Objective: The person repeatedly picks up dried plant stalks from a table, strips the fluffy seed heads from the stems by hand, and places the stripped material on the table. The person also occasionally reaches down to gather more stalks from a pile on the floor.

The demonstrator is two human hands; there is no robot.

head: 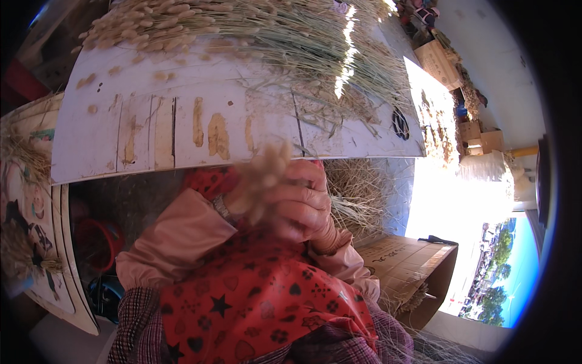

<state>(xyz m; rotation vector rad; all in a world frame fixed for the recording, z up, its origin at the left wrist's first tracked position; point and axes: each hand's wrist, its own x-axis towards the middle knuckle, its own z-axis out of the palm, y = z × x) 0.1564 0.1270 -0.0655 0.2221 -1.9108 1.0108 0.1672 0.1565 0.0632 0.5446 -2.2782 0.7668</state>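
A small bunch of dried grass with fluffy oval heads (263, 182) is held before my chest, just off the table's front edge; it is blurred. My right hand (302, 202) has its fingers curled around the bunch on the stem side. On the other side is my left hand (238, 200), with a metal watch (221, 207) at its wrist. The seed heads cover most of that hand, so its fingers are hidden. Both hands are close together, above a red patterned apron (268, 300).
Long dried grass stems (291, 41) lie in a thick layer across the back of the worn white table (150, 91). Loose heads and debris are scattered forward of them. A cardboard box (404, 268) and straw (359, 195) stand to the right. A red bucket (102, 243) sits lower left.
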